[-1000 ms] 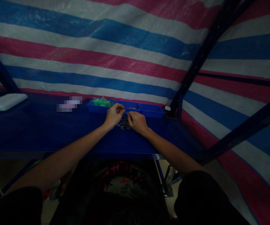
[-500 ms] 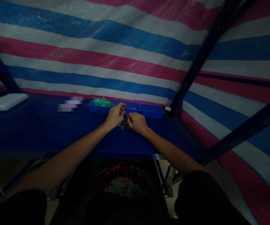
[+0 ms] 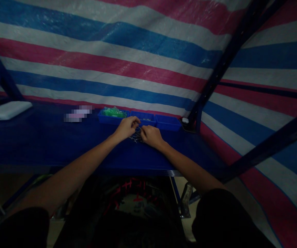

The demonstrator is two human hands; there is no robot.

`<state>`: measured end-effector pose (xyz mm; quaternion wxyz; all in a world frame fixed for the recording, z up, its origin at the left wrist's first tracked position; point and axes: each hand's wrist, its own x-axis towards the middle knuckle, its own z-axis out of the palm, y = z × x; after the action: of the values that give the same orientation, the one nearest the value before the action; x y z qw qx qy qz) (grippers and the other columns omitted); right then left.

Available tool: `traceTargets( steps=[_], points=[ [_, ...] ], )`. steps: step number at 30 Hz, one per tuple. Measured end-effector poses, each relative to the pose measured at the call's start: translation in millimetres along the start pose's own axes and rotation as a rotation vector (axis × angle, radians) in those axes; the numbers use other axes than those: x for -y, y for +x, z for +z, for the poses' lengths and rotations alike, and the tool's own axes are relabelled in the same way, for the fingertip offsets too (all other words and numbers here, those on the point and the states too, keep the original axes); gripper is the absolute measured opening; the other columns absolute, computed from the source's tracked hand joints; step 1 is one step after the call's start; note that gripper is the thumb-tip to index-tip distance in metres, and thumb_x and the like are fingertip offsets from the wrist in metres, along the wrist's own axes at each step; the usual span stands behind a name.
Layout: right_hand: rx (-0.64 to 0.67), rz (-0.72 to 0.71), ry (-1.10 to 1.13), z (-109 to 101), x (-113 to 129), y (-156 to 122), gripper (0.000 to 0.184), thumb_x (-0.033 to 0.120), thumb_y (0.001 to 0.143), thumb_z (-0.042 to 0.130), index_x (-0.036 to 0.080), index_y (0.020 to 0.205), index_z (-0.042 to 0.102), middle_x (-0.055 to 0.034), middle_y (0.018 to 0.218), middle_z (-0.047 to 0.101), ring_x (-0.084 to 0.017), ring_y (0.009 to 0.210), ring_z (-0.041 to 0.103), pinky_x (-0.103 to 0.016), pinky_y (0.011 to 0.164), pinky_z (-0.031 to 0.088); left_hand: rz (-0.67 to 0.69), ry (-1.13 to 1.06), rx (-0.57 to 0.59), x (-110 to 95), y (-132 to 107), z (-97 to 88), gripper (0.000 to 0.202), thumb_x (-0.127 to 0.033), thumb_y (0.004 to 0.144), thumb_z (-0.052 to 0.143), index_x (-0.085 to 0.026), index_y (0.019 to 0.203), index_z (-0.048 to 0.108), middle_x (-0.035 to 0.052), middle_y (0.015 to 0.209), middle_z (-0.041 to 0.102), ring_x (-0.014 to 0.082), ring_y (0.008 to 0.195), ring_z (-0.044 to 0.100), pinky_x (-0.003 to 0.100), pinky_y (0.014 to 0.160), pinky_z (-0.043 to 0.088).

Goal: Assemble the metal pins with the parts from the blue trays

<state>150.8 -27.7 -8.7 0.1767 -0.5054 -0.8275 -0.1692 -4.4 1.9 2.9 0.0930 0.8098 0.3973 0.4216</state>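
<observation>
My left hand (image 3: 126,127) and my right hand (image 3: 150,135) meet over a small heap of thin metal pins (image 3: 136,136) on the dark blue table (image 3: 47,144). Both hands have their fingers curled into a pinch at the heap. What each pinch holds is too small and dark to name. Just behind the hands stands a row of low blue trays: the left tray (image 3: 112,115) holds green parts, the middle tray (image 3: 145,119) holds some small metal bits, the right tray (image 3: 167,122) looks bare.
A white flat device (image 3: 5,110) lies at the table's far left. A pale blurred object (image 3: 78,113) lies left of the trays. Dark blue rack posts (image 3: 210,82) rise at the right. A striped tarp backs the table.
The hands have drawn slightly closer together over the pin heap; the left hand dropped a little toward it. The view has shifted slightly.
</observation>
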Motion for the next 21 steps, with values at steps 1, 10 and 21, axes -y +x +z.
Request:
traceTargets(
  steps=[1, 10, 21],
  points=[
    [-0.006, 0.017, 0.015, 0, 0, 1, 0.025, 0.026, 0.088, 0.036, 0.018, 0.085, 0.058, -0.0071, 0.080, 0.066, -0.017, 0.072, 0.059, -0.026, 0.060, 0.034, -0.005, -0.014, -0.007, -1, 1, -1.0, 0.019, -0.010, 0.071, 0.049, -0.018, 0.082, 0.062, 0.0031, 0.076, 0.063, 0.0152, 0.066, 0.055, 0.027, 0.065, 0.044],
    [-0.101, 0.085, 0.300, 0, -12, 6, 0.026, 0.031, 0.090, 0.034, 0.019, 0.085, 0.057, -0.0012, 0.068, 0.061, -0.014, 0.061, 0.054, -0.023, 0.056, 0.031, 0.040, 0.025, 0.001, 0, 4, -8.3, 0.012, -0.011, 0.072, 0.054, -0.018, 0.079, 0.061, 0.0040, 0.079, 0.063, 0.0193, 0.077, 0.055, 0.034, 0.077, 0.042],
    [-0.224, 0.089, 0.432, 4, -16, 8, 0.021, 0.030, 0.089, 0.037, 0.018, 0.100, 0.050, 0.0001, 0.068, 0.058, -0.013, 0.057, 0.053, -0.022, 0.055, 0.032, 0.051, 0.043, -0.039, -4, 2, -6.1, 0.015, -0.016, 0.081, 0.046, -0.019, 0.088, 0.058, 0.0043, 0.080, 0.064, 0.0186, 0.076, 0.055, 0.033, 0.074, 0.041]
  ],
)
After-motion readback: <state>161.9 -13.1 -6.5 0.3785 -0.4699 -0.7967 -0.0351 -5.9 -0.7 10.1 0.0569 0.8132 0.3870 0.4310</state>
